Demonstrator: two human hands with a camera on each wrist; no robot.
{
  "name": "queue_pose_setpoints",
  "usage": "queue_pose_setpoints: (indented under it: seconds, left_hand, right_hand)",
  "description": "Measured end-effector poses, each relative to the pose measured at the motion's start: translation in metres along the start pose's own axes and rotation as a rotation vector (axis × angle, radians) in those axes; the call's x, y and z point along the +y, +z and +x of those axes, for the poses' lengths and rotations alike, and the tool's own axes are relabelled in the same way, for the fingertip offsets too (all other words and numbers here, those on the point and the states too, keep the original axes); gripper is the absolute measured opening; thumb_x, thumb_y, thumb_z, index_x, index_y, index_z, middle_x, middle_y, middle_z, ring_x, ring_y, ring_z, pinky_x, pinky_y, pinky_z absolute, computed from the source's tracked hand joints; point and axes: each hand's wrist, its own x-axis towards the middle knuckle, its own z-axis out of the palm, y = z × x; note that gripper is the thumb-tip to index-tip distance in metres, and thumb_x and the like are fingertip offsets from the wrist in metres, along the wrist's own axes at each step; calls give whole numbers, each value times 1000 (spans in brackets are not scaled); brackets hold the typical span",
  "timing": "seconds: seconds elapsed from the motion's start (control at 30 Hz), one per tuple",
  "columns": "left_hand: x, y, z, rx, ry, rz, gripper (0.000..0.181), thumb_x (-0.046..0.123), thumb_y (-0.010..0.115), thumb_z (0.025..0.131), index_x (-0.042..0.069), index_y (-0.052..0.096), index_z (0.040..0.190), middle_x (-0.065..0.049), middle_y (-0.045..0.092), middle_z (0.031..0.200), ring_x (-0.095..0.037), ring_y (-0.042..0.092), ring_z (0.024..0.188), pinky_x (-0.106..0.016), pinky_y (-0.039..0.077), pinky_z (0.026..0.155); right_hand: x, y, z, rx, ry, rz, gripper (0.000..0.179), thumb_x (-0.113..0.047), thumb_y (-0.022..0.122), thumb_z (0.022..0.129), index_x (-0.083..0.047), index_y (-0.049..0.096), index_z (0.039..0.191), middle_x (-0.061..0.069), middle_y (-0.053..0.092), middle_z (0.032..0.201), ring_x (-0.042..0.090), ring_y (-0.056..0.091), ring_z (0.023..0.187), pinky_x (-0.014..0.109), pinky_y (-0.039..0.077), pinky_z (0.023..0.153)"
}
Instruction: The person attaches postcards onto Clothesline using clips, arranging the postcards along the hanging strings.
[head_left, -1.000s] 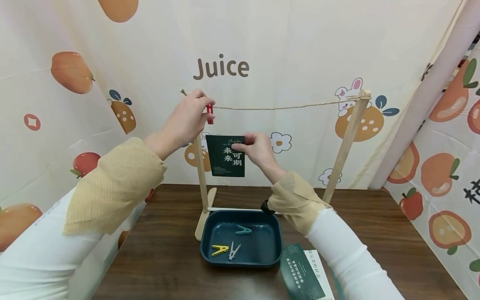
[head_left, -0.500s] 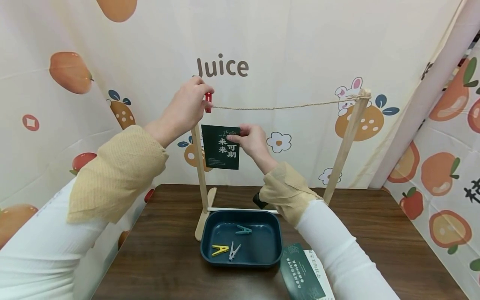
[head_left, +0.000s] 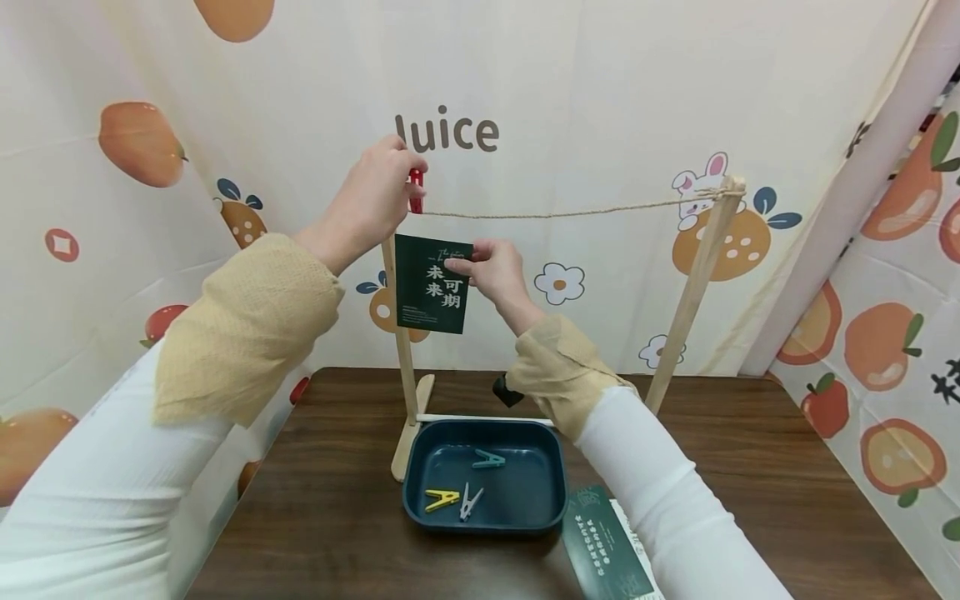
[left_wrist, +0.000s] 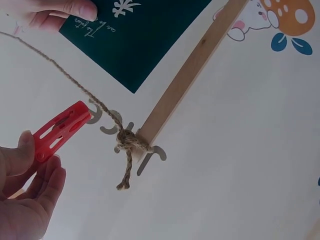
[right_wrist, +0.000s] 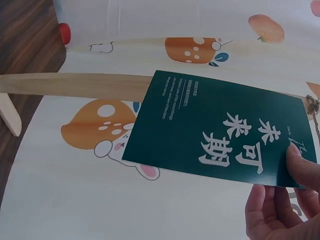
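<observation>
My left hand point(head_left: 375, 193) pinches a red clothespin point(left_wrist: 61, 131) near the left end of a twine line point(head_left: 547, 217). The clothespin's tip points toward the twine, close to the knot point(left_wrist: 131, 140) in the left wrist view. In my right hand point(head_left: 497, 279) a dark green card point(head_left: 431, 287) with white characters is held by its upper right edge, thumb in front and fingers behind. The card hangs just below the line, overlapping the left wooden post point(head_left: 406, 379), its top edge a little under the clothespin.
A dark blue tray point(head_left: 517, 525) on the wooden table point(head_left: 315, 500) holds a yellow clothespin point(head_left: 442, 499), a grey clothespin point(head_left: 469, 503) and a teal clothespin point(head_left: 489, 459). More cards point(head_left: 603, 546) lie right of it, partly under my right arm. The right post point(head_left: 693, 292) carries the line's other end.
My left hand has risen with the red clothespin, bringing it up to the twine's height. My right hand has carried the green card up and left, closer to the line.
</observation>
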Motion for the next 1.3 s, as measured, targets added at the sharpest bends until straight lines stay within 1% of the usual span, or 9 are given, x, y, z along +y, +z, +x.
queue_pose_setpoints:
  seconds: [0.1,0.2,0.43,0.67,0.77,0.83,1.0,1.1,1.3]
  left_hand:
    - [0,0,3,3,0,7,27,-2,51,87,-9,55,112,-20,48,104,-29,48,96,-33,45,82]
    - [0,0,5,1,2,14,26,-2,51,87,-9,56,112,-20,49,105,-29,47,97,-33,45,82]
    - [2,5,10,-6,-13,-1,26,-2,50,87,-7,57,111,-19,50,105,-28,48,99,-32,44,84]
    - [4,6,16,-1,-8,-16,24,0,50,88,-5,60,109,-17,52,102,-27,49,97,-31,44,84]
    - [3,7,18,4,-9,-20,23,0,50,88,-5,61,107,-16,53,101,-27,49,98,-31,43,85]
    - [3,8,20,7,-10,-21,22,0,50,88,-5,61,107,-16,53,101,-27,49,99,-31,43,86]
    - [3,9,21,3,-35,-47,22,0,51,88,-4,62,106,-15,54,102,-26,48,99,-31,41,88]
    - [2,10,22,1,-44,-51,22,-1,51,88,-4,62,106,-15,54,102,-26,47,99,-31,41,88]
    - [2,12,24,0,-39,-31,21,-1,52,87,-4,63,104,-17,56,103,-26,48,99,-32,42,87]
  right_hand:
    - [-3,1,2,-2,19,43,34,-17,71,75,-3,63,105,8,59,96,16,57,84,27,49,72]
    - [-5,1,3,-4,28,54,38,-17,71,75,-3,61,109,8,58,98,16,56,85,26,49,72]
    - [-9,3,6,-14,29,73,34,-16,72,75,-4,63,105,8,58,97,16,56,85,28,49,74]
    - [-11,2,11,-10,34,80,34,-17,72,74,-3,63,104,8,59,97,16,58,85,27,49,74]
    - [-12,2,12,-10,41,76,36,-17,71,75,-3,62,106,9,59,100,17,58,86,27,49,74]
    - [-13,1,12,-6,47,77,41,-17,72,74,-2,60,111,10,58,105,18,58,89,27,49,74]
    - [-15,1,12,0,52,83,46,-17,72,74,-1,58,114,10,56,110,18,57,91,27,49,74]
    - [-15,1,12,0,43,89,43,-17,72,74,-1,59,112,10,57,105,18,58,89,27,49,74]
    - [-16,2,13,-1,17,106,35,-16,72,74,-2,63,105,10,59,97,16,58,83,28,49,74]
